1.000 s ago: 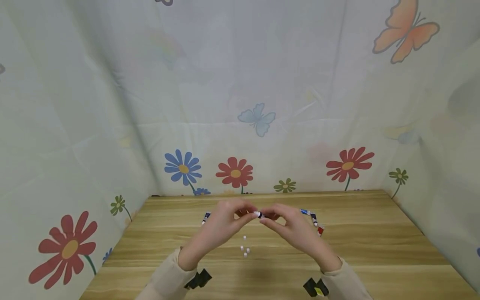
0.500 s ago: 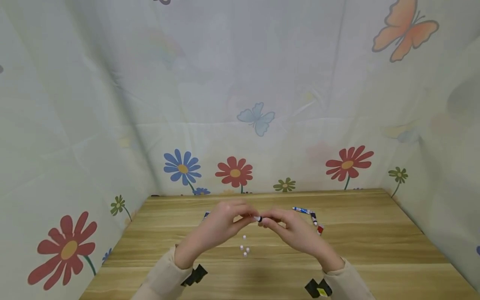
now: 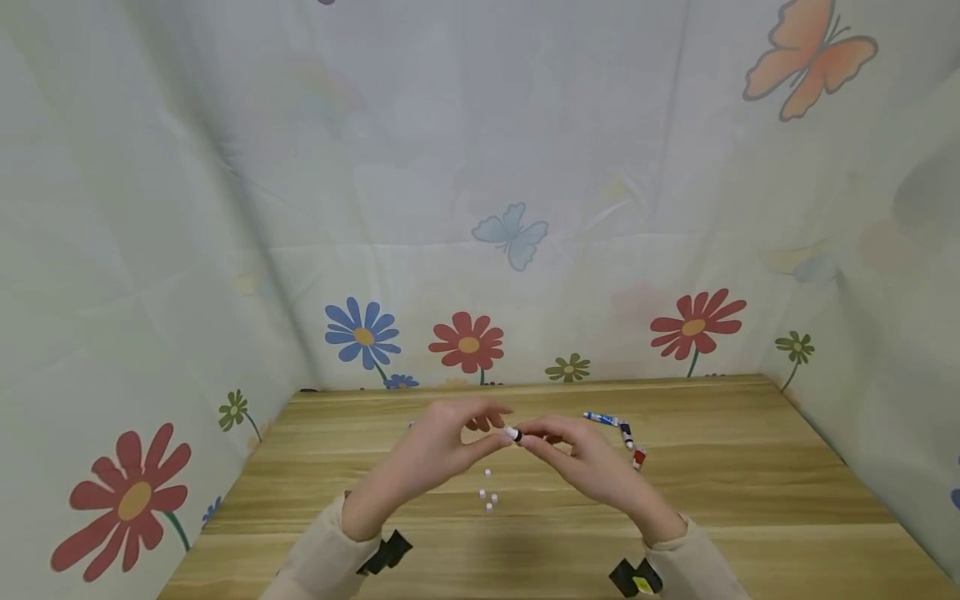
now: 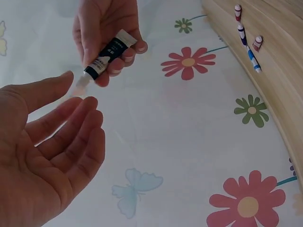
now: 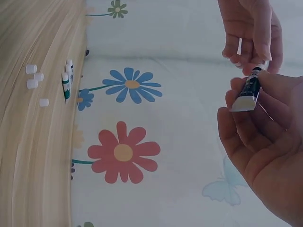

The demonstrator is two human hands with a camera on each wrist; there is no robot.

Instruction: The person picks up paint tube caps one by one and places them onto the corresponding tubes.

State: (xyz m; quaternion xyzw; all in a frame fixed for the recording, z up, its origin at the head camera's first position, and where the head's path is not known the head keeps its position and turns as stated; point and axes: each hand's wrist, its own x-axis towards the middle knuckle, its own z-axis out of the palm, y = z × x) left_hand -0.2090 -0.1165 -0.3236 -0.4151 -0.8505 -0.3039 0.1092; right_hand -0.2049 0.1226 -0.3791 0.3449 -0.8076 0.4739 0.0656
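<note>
My right hand (image 3: 581,454) pinches a small dark paint tube (image 4: 112,53) with a flat, pale crimped end, thumb on one side and fingers curled on the other. The tube's white tip (image 3: 512,433) points toward my left hand (image 3: 450,437). That hand's thumb is at the tip, while its index finger is lifted away, and a gap shows between thumb and fingers in the left wrist view. The tip is blurred there, so I cannot tell whether it is a cap or the bare nozzle. Both hands are above the table.
Several small white caps (image 3: 487,472) lie on the wooden table (image 3: 712,500) below the hands. At right lie a blue tube (image 3: 602,418), a dark tube (image 3: 627,434) and a red tube (image 3: 639,457). A green tube (image 5: 66,87) lies beside another tube. Flowered cloth (image 3: 517,325) hangs behind.
The left fingers, which were closed around the tube's white tip, have parted, with the index finger lifting. The right hand keeps its grip on the tube. The blue tube is more fully visible.
</note>
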